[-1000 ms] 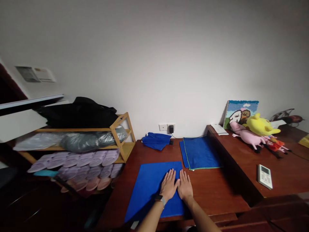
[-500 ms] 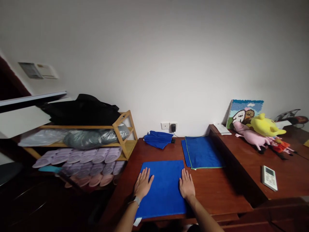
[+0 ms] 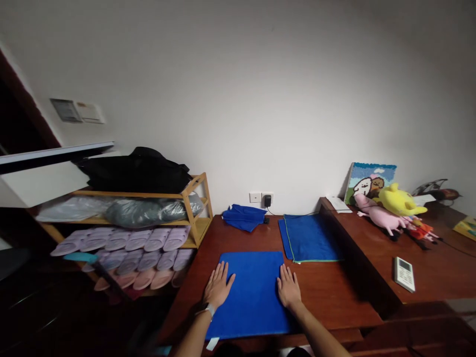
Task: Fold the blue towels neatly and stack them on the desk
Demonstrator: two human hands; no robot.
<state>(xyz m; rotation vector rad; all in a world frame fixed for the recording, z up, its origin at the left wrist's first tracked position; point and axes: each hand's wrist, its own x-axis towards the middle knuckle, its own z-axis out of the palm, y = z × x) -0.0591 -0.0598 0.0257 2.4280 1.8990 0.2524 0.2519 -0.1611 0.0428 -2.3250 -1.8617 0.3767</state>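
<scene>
A blue cloth point(image 3: 250, 297) lies spread flat on the brown wooden desk point(image 3: 323, 297), its white tag point(image 3: 212, 343) sticking out at the near left corner. My left hand point(image 3: 218, 286) rests palm down on the cloth's left edge, fingers stretched out. On the opposite edge my right hand point(image 3: 289, 287) lies flat too, partly over the wood. Neither hand grips anything. Behind my right hand is a flat stack of blue cloths point(image 3: 312, 238), the upper one edged in green. A crumpled blue cloth point(image 3: 244, 217) sits against the wall.
Left of the desk stands a wooden rack point(image 3: 203, 218) with slippers point(image 3: 148, 240) and a black bag point(image 3: 137, 173). A raised desk section point(image 3: 368, 248) on the right carries plush toys point(image 3: 396, 201), a white remote-like device point(image 3: 404, 273) and a dog picture point(image 3: 372, 178). A charger point(image 3: 267, 200) is plugged in.
The view has shifted slightly, so the left rack sits further right and the toys further left. Both hands stay flat on the cloth's side edges.
</scene>
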